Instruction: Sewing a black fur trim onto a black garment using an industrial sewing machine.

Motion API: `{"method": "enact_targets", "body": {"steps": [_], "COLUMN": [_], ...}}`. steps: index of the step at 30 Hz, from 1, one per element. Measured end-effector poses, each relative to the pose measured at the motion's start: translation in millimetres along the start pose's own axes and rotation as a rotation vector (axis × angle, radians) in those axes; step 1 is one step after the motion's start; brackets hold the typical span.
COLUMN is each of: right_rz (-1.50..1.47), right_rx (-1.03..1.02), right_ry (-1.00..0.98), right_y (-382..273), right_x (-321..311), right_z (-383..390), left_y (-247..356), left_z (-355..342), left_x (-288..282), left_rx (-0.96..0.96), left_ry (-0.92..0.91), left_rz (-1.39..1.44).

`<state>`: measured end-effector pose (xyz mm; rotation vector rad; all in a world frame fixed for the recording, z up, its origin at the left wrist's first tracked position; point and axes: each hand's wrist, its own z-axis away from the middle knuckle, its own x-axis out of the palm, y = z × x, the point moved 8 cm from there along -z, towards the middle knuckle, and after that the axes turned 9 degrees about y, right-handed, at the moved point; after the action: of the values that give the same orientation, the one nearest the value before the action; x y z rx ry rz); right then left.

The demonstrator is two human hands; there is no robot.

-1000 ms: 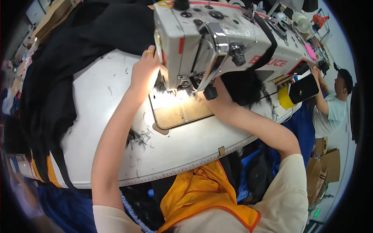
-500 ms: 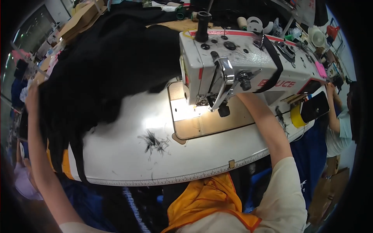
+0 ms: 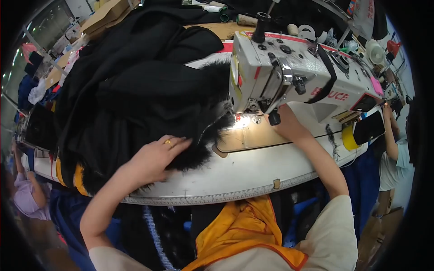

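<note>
A white sewing machine [image 3: 254, 72] stands over a lit metal plate [image 3: 253, 137] in the white table. A black garment [image 3: 126, 104] with shaggy fur trim [image 3: 208, 149] is spread left of it, a fur edge reaching the needle area. My left hand [image 3: 160, 158] lies on the garment's front part, fingers apart, a ring on one finger. My right hand [image 3: 285, 124] is at the right of the presser foot, its fingers mostly hidden behind the machine head, so what they touch cannot be made out.
Cardboard [image 3: 101, 20] and thread cones [image 3: 246, 20] lie at the back. A dark phone [image 3: 368, 126] beside yellow tape [image 3: 349, 141] sits at the right. A ruler strip [image 3: 212, 196] edges the table. Co-workers [image 3: 31, 194] [image 3: 391, 153] work at both sides.
My left hand left the needle area for the far left, then came back rightward, the black garment now covering the table's left half up to the machine. My right hand stays beside the needle.
</note>
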<state>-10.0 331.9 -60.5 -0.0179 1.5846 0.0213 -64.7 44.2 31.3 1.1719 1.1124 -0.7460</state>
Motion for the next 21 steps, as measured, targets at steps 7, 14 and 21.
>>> {"method": "enact_targets", "body": {"steps": [7,14,21], "right_rz": [-0.243,-0.508,-0.76], "right_rx": [-0.676,-0.746,-0.576], "right_ry": [0.514,0.436,0.341], "right_y": [-143,-252,-260], "right_x": [-69,-22,-27], "right_z": [83,5,26], "left_y": [-96,-94,-84], "left_z": [126,191,135], "left_x": [2,-41,-11], "left_rx": [-0.26,-0.506,-0.8], "left_ry": [-0.005,-0.079,0.611], "left_rz": [0.285,-0.315,0.503]}}
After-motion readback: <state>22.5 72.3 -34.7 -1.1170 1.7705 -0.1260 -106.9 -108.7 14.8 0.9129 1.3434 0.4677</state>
